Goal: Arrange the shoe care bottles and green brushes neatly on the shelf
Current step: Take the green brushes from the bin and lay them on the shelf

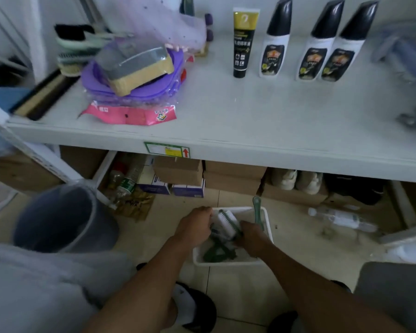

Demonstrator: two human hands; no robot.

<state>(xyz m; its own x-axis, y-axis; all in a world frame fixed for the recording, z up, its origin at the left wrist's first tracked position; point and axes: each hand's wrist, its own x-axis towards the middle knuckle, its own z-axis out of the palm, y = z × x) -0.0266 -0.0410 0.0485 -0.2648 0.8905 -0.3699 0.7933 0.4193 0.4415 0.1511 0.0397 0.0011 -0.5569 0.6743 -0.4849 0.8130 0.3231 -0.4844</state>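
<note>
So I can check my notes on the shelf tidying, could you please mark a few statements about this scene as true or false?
1. Three bottles with black caps stand upright on the shelf. True.
2. The tube lies flat. False: it stands upright, left of the bottles.
3. The left hand and right hand both reach into the bin. True.
4. The bin sits on the shelf. False: it is on the floor, below the shelf.
5. A brush with white bristles is in the bin between the hands. True.
6. The bucket is to the right of the bin. False: it is to the left.
</note>
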